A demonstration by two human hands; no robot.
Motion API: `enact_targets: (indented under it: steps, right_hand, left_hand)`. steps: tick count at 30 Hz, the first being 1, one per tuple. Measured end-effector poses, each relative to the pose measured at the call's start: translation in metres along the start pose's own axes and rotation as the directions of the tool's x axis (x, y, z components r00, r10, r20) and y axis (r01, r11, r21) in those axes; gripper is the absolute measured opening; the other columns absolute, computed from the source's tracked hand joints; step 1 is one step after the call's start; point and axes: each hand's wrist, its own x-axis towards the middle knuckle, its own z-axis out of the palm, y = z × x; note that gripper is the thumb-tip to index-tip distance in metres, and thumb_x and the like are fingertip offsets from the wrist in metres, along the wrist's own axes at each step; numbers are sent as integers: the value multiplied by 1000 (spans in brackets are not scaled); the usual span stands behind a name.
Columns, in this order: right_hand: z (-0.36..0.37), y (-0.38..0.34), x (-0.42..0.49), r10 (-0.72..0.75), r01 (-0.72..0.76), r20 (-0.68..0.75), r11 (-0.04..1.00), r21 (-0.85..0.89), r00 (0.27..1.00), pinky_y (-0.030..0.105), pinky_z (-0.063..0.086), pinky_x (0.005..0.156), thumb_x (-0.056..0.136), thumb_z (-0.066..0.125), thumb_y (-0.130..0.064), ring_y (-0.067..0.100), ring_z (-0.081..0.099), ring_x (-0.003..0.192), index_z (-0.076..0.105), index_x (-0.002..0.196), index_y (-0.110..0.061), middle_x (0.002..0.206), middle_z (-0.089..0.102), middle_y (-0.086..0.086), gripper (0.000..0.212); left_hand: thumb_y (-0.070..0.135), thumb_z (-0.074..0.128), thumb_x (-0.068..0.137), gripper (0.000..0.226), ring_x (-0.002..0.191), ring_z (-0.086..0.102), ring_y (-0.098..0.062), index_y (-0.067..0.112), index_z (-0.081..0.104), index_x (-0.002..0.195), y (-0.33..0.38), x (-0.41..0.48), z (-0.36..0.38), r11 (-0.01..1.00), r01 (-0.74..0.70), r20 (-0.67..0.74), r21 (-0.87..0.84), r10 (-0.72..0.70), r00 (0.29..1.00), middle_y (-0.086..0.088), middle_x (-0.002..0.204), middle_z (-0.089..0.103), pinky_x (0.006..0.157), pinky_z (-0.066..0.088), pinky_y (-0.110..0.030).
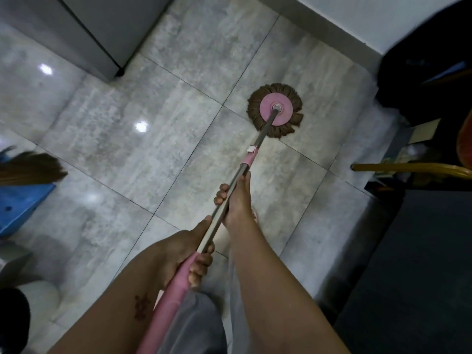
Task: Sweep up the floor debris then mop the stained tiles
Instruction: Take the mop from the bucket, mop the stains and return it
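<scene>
A round mop head (275,109) with brown strands and a pink disc lies flat on the grey floor tiles (143,154), right of centre. Its metal and pink handle (249,159) runs down toward me. My right hand (236,203) grips the metal shaft higher up, fingers curled round it. My left hand (184,251) holds the pink grip lower down, close to my body. The tiles look wet and glossy with light reflections.
A grey fridge or cabinet (84,34) stands at the top left. A brown broom (33,167) lies on a blue dustpan (20,203) at the left edge. Dark furniture and a yellow chair leg (408,167) fill the right side. A white wall (357,19) runs along the top right.
</scene>
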Motion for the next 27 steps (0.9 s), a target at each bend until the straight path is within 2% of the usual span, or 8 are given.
enact_targets:
  steps: [5,9,13,19,24,27]
  right_hand:
    - [3,-86,45,-59,59,-24,998,4,998,18,35,37,105,36,-38,10,38,36,33,143,-53,55,44,-1,41]
    - [-1,-172,81,-88,90,-90,996,15,992,16,34,36,105,37,-39,9,36,34,37,141,-49,55,41,0,38]
    - [-16,-217,95,-97,105,-139,993,53,985,14,31,35,104,37,-40,7,35,34,40,141,-47,55,38,-2,37]
    - [-39,-186,75,-114,123,-166,991,48,980,15,32,35,105,35,-41,6,36,35,38,139,-51,55,40,-3,36]
    - [-36,-112,54,-62,65,-192,998,7,980,16,31,34,101,37,-52,8,35,35,36,148,-34,58,40,-2,50]
    - [-24,-56,37,-61,57,-192,998,-28,979,15,30,34,100,38,-56,8,34,34,35,150,-33,58,39,-2,56]
  left_hand:
    - [70,45,87,62,32,31,-14,12,47,65,82,17,44,991,63,82,-120,-53,995,-1,48,34,35,31,-15]
    - [70,43,88,62,31,31,-12,13,45,66,156,44,90,997,42,122,-71,-33,992,0,45,37,36,29,-13]
    - [74,42,86,62,29,33,-12,16,42,64,190,59,121,998,57,173,-11,-55,983,1,43,40,36,32,-13]
    - [73,44,85,63,32,36,-12,13,45,66,154,61,114,995,102,172,19,-104,980,0,44,43,35,33,-15]
    - [72,48,84,63,32,37,-12,12,47,66,93,42,70,999,47,158,-17,-44,986,-1,45,43,36,33,-14]
    - [71,51,83,62,32,37,-13,12,48,66,46,24,34,1000,-13,121,-26,16,993,-1,46,43,36,33,-14]
